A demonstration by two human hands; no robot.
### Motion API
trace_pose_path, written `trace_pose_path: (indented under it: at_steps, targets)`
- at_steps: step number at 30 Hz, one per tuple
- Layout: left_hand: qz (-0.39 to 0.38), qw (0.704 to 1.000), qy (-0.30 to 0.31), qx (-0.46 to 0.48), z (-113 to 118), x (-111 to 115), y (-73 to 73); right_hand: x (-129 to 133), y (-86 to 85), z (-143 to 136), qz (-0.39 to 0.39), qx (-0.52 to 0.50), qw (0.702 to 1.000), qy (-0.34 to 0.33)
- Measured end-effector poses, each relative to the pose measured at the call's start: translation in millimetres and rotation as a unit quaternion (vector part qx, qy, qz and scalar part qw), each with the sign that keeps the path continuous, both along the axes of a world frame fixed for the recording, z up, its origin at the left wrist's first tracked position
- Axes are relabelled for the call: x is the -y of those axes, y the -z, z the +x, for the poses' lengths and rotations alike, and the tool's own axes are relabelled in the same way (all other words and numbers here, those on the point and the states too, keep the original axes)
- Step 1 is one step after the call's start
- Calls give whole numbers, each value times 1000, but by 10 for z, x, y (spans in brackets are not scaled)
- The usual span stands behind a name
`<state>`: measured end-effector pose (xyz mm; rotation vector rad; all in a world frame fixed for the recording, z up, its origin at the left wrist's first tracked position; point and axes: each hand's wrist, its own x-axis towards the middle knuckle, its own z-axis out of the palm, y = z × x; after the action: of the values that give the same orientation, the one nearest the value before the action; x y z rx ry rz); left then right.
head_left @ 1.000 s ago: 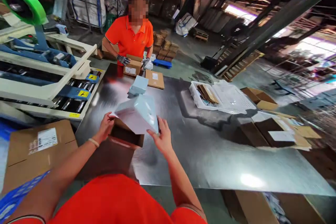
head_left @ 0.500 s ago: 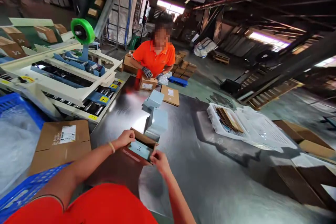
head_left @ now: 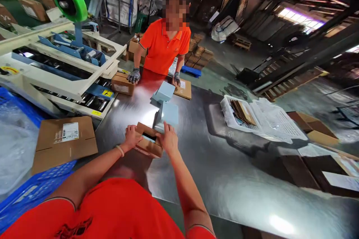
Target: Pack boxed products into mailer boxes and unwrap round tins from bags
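Observation:
A small brown cardboard box (head_left: 149, 148) sits on the metal table in front of me, its near flap folded inward over the top and a dark gap showing behind. My left hand (head_left: 131, 137) grips its left end with curled fingers. At the right end, my right hand (head_left: 169, 139) holds the side flap, fingertips pointing away from me. Little of the light-blue item inside shows. Just beyond the box, pale blue boxes (head_left: 169, 113) are stacked, close to my right fingertips. Another pale blue box (head_left: 165, 91) lies behind them.
A co-worker in an orange shirt (head_left: 164, 50) stands across the table (head_left: 193, 145), one gloved hand on a taped carton (head_left: 123, 83) beside the roller machine (head_left: 84, 63). A flat labelled carton (head_left: 66, 140) and blue crate (head_left: 53, 190) are left; a white basket (head_left: 238, 119) is right.
My hands have folded the box's near flap inward, covering most of the pale blue item. The co-worker has moved the taped carton left to the roller machine. My view has tilted down.

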<state>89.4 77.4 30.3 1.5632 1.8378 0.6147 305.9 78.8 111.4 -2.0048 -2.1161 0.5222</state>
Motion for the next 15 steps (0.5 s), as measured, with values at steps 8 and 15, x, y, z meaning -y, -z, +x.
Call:
trace_pose_path:
  at_steps: [8, 15]
  targets:
    - [11, 990, -14, 139, -39, -110, 272, 801, 713, -214, -80, 192, 978, -23]
    - [116, 985, -124, 3, -1225, 49, 14, 30, 927, -594, -43, 164, 984, 49]
